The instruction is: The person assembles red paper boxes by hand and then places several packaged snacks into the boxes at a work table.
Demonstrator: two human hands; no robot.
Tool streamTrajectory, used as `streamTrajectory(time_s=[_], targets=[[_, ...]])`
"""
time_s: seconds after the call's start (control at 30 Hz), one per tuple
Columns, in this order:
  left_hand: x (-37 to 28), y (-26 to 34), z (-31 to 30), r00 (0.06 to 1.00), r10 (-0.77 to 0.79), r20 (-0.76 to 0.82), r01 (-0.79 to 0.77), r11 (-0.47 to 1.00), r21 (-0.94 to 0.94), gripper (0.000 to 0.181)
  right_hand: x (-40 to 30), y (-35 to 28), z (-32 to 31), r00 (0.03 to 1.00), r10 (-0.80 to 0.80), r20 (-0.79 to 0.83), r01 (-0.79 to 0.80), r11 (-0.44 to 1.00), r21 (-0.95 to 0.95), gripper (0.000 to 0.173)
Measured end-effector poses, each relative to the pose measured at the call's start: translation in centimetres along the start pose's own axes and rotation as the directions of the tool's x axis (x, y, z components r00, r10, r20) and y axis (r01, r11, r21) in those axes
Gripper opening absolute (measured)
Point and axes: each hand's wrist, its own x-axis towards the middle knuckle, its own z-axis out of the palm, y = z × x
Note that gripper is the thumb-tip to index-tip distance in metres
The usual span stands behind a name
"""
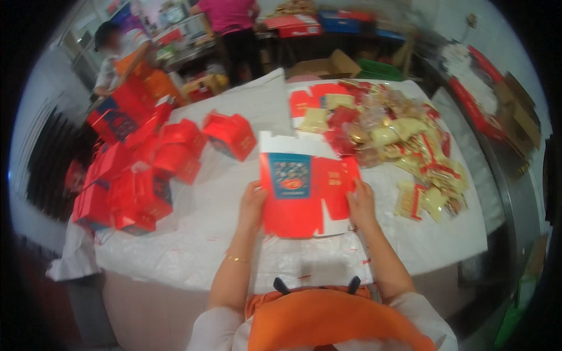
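Observation:
Between my two hands is a flat, unfolded red carton [291,215] with a blue printed panel and white flaps. My left hand [253,202] grips its left edge. At the opposite edge, my right hand [362,201] holds the narrower side panel. The carton is above the white-covered table [219,237], close in front of me. Just beyond the carton's far right corner, a heap of wrapped snack packets [395,131] begins. A folded red gift box [230,134] stands up and to the left of the carton.
Several folded red boxes [140,197] crowd the table's left side. Another flat red carton [300,103] lies partly under the packets. A person in an orange apron [151,74] handles boxes at far left; another in a pink top [228,15] stands behind. Open cardboard boxes [518,114] are at right.

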Motion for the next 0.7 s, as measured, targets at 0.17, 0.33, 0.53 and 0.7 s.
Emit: streamTrajectory(time_s=[0.17, 0.33, 0.53, 0.7], targets=[[-1.4, 0.9, -0.9, 0.994, -0.006, 0.108, 0.018, 0.993, -0.118, 0.027, 3.5, -3.9, -1.1, 0.985, -0.09, 0.148, 0.079, 0.994, 0.079, 0.051], [-2.1, 0.1, -4.0, 0.991, -0.038, 0.131, 0.039, 0.999, -0.008, 0.028, 5.6, -5.9, 0.7, 0.933, -0.199, 0.301, 0.237, 0.967, -0.097, 0.051], [-5.5, 1.1, -6.3, 0.994, -0.032, 0.104, 0.035, 0.999, -0.03, 0.028, 6.2, -10.1, 0.2, 0.887, -0.372, 0.273, 0.399, 0.915, -0.051, 0.052], [-7.1, 1.8, -7.1, 0.994, 0.045, 0.099, -0.04, 0.998, -0.05, 0.029, 6.3, -14.0, -1.7, 0.861, -0.463, 0.209, 0.453, 0.886, 0.099, 0.051]])
